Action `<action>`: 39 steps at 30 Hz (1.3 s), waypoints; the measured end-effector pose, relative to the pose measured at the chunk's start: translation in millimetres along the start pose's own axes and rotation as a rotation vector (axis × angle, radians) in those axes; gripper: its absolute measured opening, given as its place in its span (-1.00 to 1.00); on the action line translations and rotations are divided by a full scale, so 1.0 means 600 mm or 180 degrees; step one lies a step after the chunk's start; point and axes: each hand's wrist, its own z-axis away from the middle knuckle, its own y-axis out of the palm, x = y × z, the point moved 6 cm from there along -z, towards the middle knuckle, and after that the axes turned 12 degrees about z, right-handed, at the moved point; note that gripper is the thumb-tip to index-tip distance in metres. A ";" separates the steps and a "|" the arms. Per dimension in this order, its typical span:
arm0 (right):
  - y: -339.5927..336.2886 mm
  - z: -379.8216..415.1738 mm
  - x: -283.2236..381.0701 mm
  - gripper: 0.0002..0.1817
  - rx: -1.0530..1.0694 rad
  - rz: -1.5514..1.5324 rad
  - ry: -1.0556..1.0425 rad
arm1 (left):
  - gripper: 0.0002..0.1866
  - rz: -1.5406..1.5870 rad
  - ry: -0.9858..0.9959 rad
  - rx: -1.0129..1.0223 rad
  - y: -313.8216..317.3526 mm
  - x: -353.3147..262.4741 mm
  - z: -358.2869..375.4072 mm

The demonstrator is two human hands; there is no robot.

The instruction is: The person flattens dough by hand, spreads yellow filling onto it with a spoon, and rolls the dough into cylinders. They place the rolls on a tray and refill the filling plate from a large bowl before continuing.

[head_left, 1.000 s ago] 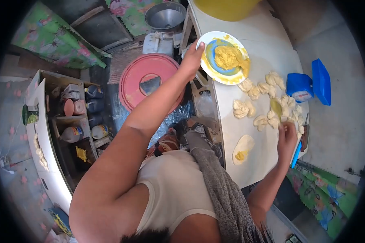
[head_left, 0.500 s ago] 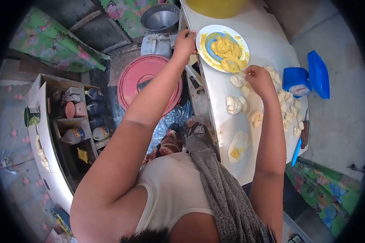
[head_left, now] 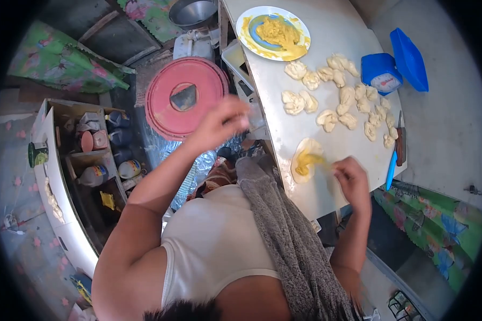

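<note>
One spoon (head_left: 321, 162) — motion-blurred — in the right hand (head_left: 352, 179).

Grey wall (head_left: 450, 139) beside pale-topped table (head_left: 369, 160). Dark panelled section (head_left: 93, 21) at upper left, pale framing strips; green floral curtain (head_left: 53, 59) hung near it. Similar floral cloth (head_left: 439, 232) at lower right. Open-shelved wooden cabinet (head_left: 83, 158) at left, white outer panel, bottles (head_left: 93, 175) inside. Pink-flowered grey surface (head_left: 16, 176) beyond; floor or wall, cannot tell. Light pale, brightest over tabletop; shelf interiors dim
</note>
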 end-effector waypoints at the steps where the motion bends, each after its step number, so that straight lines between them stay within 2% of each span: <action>1: 0.015 0.026 0.001 -0.88 -0.0069 0.0495 0.0105 | -0.72 0.0190 -0.0026 0.0664 0.045 -0.015 0.028; 2: 0.026 0.048 0.002 -0.85 -0.0134 0.0991 0.0208 | -0.75 0.0382 -0.0053 0.1324 0.090 -0.028 0.056; 4: 0.026 0.071 0.001 -0.88 -0.0385 0.0760 0.0249 | -0.77 0.0520 0.0291 0.2026 0.161 -0.037 0.094; 5: 0.026 0.081 0.002 -0.88 -0.0482 0.0859 0.0249 | -0.77 0.0518 0.0268 0.2019 0.182 -0.030 0.100; 7: 0.031 0.095 0.005 -0.88 -0.0597 0.0933 0.0258 | -0.78 0.0570 0.0489 0.2628 0.221 -0.030 0.122; 9: 0.017 0.100 -0.001 -0.85 -0.1098 0.0389 0.0581 | -0.78 0.0663 0.0298 0.2428 0.204 -0.030 0.123; 10: 0.014 0.098 0.003 -0.85 -0.1086 0.0380 0.0572 | -0.78 0.0790 0.0099 0.2218 0.187 -0.031 0.124; 12: 0.024 0.093 0.016 -0.85 -0.0438 0.1082 0.0389 | -0.81 0.0569 0.0011 0.1718 0.116 -0.075 0.132; 13: 0.024 0.095 0.016 -0.85 -0.0449 0.1080 0.0390 | -0.82 0.0419 0.0040 0.1553 0.075 -0.100 0.144; 15: 0.000 0.106 0.012 -0.86 -0.1215 0.0378 0.0478 | -0.85 0.0055 -0.0328 0.1314 0.001 -0.158 0.186; 17: 0.009 0.098 0.018 -0.87 -0.1008 0.0527 0.0346 | -0.88 0.0087 -0.0675 0.1444 -0.053 -0.207 0.237; 19: 0.020 0.090 0.025 -0.88 -0.0410 0.1043 0.0150 | -0.88 0.0130 -0.1455 0.2086 -0.067 -0.250 0.299; 20: 0.014 0.092 0.026 -0.88 -0.0440 0.1039 0.0153 | -0.87 0.0387 -0.1835 0.2316 -0.056 -0.260 0.338; 21: 0.001 0.092 0.025 -0.88 -0.0624 0.0826 0.0256 | -0.84 0.0242 -0.2083 0.2848 -0.032 -0.281 0.377; 22: -0.010 0.094 0.023 -0.88 -0.0794 0.0608 0.0361 | -0.80 0.0530 -0.2635 0.3263 -0.004 -0.302 0.419; 23: -0.019 0.090 0.022 -0.88 -0.0853 0.0571 0.0508 | -0.80 0.0776 -0.1970 0.3294 0.029 -0.341 0.432; 24: -0.015 0.084 0.020 -0.88 -0.0848 0.0570 0.0502 | -0.80 0.0779 -0.1970 0.3287 0.046 -0.375 0.410; 26: 0.001 0.062 0.021 -0.87 -0.0940 0.0859 0.0067 | -0.80 0.0230 -0.0442 0.3583 0.080 -0.467 0.342; 28: 0.033 0.059 -0.001 -0.80 -0.0782 0.1012 0.0153 | -0.82 -0.0309 0.0901 0.2959 0.062 -0.494 0.288; 30: 0.059 0.068 0.001 -0.73 -0.0240 0.1174 -0.0073 | -0.83 0.0379 0.2100 0.2653 0.008 -0.459 0.246; 31: 0.055 0.082 -0.001 -0.73 -0.0141 0.1197 0.0047 | -0.80 0.1954 0.2617 0.2211 -0.017 -0.400 0.210; 32: 0.048 0.096 0.000 -0.73 -0.0178 0.1242 0.0072 | -0.75 0.3839 0.2619 0.2051 -0.015 -0.350 0.154; 33: 0.039 0.112 0.000 -0.72 -0.0315 0.1192 0.0127 | -0.71 0.4788 0.1691 0.2168 -0.005 -0.297 0.098; 34: 0.036 0.123 -0.001 -0.71 -0.0465 0.1118 0.0183 | -0.66 0.3368 0.1276 0.0203 -0.008 -0.249 0.059; 36: 0.049 0.134 -0.011 -0.68 -0.0405 0.1089 0.0165 | -0.63 -0.0009 0.0242 -0.0383 -0.013 -0.187 0.033; 38: 0.036 0.133 -0.008 -0.70 -0.0898 0.0297 0.0247 | -0.61 0.0333 0.0197 0.0252 -0.001 -0.166 0.051; 39: 0.036 0.123 -0.008 -0.70 -0.0869 0.0297 0.0289 | -0.57 0.1131 0.0776 0.1745 0.027 -0.192 0.103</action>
